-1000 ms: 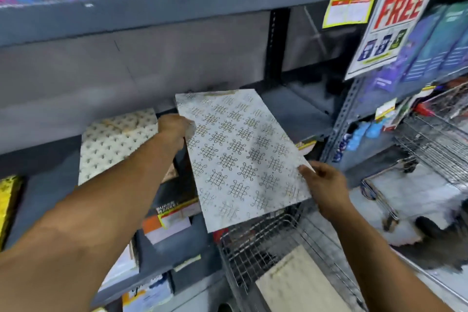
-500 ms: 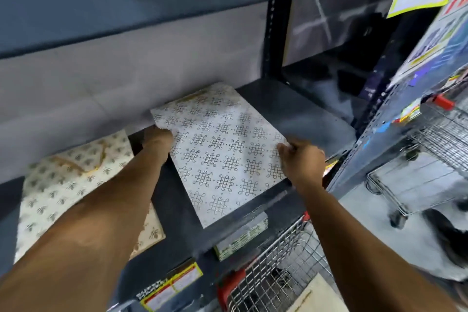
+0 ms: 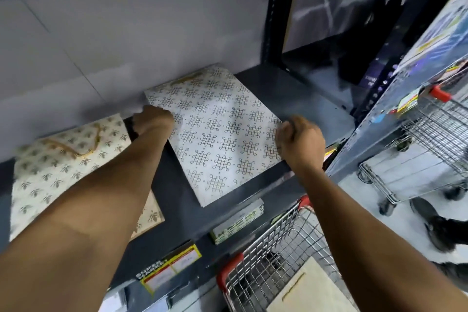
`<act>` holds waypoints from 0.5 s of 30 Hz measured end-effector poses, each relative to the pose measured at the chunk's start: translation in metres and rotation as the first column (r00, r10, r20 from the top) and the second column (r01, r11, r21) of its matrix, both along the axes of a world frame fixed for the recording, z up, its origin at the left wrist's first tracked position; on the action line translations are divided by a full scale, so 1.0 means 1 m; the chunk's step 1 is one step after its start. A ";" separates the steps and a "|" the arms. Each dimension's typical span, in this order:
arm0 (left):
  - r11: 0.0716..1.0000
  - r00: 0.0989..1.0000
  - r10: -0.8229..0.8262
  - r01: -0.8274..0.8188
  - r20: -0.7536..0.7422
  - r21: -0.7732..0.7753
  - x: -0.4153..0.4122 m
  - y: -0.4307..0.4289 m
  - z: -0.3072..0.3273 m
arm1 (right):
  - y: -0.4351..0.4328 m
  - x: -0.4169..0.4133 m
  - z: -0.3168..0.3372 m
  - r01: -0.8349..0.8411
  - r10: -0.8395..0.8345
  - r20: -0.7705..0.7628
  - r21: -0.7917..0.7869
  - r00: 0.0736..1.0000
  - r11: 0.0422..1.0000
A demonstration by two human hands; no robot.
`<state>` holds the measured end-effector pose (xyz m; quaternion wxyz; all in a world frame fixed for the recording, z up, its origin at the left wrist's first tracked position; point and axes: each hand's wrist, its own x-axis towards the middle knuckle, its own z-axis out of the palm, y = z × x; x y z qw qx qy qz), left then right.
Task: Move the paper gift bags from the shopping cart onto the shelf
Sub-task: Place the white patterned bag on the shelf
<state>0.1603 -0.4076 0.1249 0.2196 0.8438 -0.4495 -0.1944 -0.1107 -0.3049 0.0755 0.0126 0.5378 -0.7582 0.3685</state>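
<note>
Lying flat on the dark grey shelf (image 3: 298,88): white paper gift bag (image 3: 220,134) with a looped knot pattern, top edge and gold cord handle toward the back wall, bottom corner just reaching the shelf's front lip. Left hand (image 3: 153,119) curled at the bag's left edge, fingers hidden beyond the knuckles, so hard to tell whether pinching or only pressing; touching the paper there. Right hand (image 3: 300,142) closed into a loose fist at the bag's right edge, fingers folded over the border, gripping or pushing it; exact hold blurred. Both forearms stretched forward from the bottom of the frame.

Just beside, to the left on the same shelf: cream gift bag (image 3: 63,164) printed with small bees, also flat, partly covered by the left forearm, apart from the white bag by a strip of bare shelf. Below the shelf's front lip: wire shopping cart (image 3: 273,256) with red corner trim, holding a plain tan gift bag (image 3: 309,291). A second cart (image 3: 435,139) standing to the right on the pale floor. Price labels (image 3: 172,266) stuck along the shelf's front lip.
</note>
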 end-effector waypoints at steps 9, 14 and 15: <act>0.635 0.631 -0.466 0.727 0.620 -0.263 -0.066 0.112 -0.010 | 0.129 -0.041 -0.019 -0.131 0.118 -0.302 -0.021 0.946 0.991; 0.124 0.270 -0.662 0.960 0.700 -0.252 -0.132 0.200 -0.084 | 0.236 -0.082 -0.086 -0.076 0.135 -0.313 0.192 0.940 0.978; 0.043 0.197 -0.710 0.970 0.676 -0.238 -0.149 0.225 -0.105 | 0.268 -0.092 -0.106 -0.045 0.118 -0.298 0.240 0.947 0.970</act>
